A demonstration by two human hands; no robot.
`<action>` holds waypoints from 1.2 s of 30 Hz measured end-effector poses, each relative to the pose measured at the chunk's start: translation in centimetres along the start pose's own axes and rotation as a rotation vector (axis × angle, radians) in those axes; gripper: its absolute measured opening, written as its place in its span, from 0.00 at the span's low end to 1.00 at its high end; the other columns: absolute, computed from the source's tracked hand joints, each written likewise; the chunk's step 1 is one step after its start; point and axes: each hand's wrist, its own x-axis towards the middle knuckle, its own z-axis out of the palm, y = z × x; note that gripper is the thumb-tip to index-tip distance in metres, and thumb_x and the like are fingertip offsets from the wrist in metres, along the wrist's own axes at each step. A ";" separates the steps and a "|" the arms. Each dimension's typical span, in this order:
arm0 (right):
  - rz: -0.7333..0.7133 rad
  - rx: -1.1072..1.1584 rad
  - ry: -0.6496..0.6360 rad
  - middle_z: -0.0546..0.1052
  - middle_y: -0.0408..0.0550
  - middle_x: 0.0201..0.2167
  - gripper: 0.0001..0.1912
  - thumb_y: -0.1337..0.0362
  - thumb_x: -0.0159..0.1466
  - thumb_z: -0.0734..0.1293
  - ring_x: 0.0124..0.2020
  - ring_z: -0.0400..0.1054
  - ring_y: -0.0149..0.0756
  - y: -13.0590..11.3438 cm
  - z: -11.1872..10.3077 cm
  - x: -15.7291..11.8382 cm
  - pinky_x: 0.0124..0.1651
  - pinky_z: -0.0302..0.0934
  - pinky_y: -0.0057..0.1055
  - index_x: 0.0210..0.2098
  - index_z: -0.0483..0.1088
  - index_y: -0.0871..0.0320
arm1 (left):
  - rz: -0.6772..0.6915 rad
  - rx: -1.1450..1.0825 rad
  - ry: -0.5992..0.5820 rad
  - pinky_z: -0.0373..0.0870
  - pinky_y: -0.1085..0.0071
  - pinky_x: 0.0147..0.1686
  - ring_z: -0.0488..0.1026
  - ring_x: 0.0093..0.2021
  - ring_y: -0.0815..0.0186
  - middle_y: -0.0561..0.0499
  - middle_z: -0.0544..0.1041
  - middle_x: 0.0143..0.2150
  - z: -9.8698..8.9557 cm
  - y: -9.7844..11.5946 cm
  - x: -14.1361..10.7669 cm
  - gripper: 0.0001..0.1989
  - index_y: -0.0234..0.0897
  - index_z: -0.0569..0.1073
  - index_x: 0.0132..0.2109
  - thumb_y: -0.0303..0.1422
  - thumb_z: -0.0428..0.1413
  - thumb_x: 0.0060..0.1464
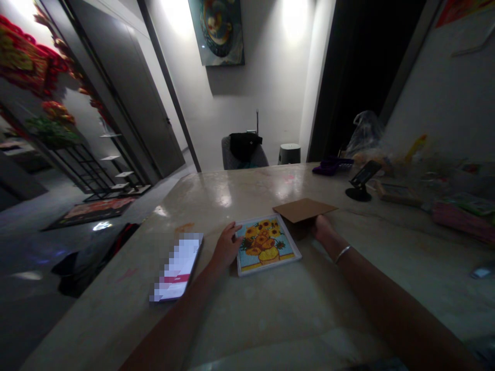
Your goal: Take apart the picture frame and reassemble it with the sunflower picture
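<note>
Your left hand (225,248) touches the left edge of the framed sunflower picture (263,245), whether gripping you cannot tell; the near-square picture lies face up on the table (270,319), blooms pointing away from you, vase base toward you. Your right hand (324,231) grips a brown board (305,209) by the picture's far right corner; its long axis runs left to right.
</note>
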 end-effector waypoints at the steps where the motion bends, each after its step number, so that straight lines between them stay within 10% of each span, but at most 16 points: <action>1: 0.028 0.005 0.042 0.73 0.47 0.22 0.09 0.60 0.49 0.56 0.29 0.68 0.38 0.2 -0.1 0.2 0.29 0.65 0.34 0.26 0.64 0.55 | 0.009 0.015 -0.002 0.53 0.61 0.58 0.60 0.58 0.59 0.40 0.63 0.58 0.0 0.0 0.0 0.19 0.31 0.71 0.48 0.27 0.51 0.46; 15: 0.100 -0.155 0.598 0.69 0.51 0.44 0.25 0.71 0.47 0.57 0.42 0.64 0.35 -2.2 -3.6 1.6 0.46 0.59 0.32 0.45 0.62 0.61 | 0.041 0.135 0.025 0.55 0.61 0.57 0.62 0.56 0.59 0.45 0.66 0.56 -0.2 -0.5 -0.2 0.17 0.37 0.72 0.46 0.28 0.50 0.46; 26: -0.383 -0.705 -0.439 0.75 0.51 0.35 0.12 0.67 0.59 0.57 0.38 0.68 0.36 -5.0 1.7 -4.4 0.43 0.60 0.32 0.36 0.71 0.59 | 0.159 0.478 -0.016 0.52 0.59 0.58 0.59 0.58 0.55 0.44 0.67 0.56 -0.7 0.8 -1.1 0.15 0.36 0.72 0.45 0.33 0.49 0.51; 36: -0.571 -1.116 -0.616 0.73 0.58 0.44 0.16 0.66 0.64 0.55 0.50 0.63 0.42 -5.2 2.6 -6.4 0.53 0.54 0.37 0.46 0.68 0.63 | 0.153 0.486 -0.126 0.50 0.56 0.57 0.58 0.58 0.50 0.38 0.66 0.56 -0.3 1.4 -1.5 0.18 0.32 0.71 0.48 0.35 0.51 0.51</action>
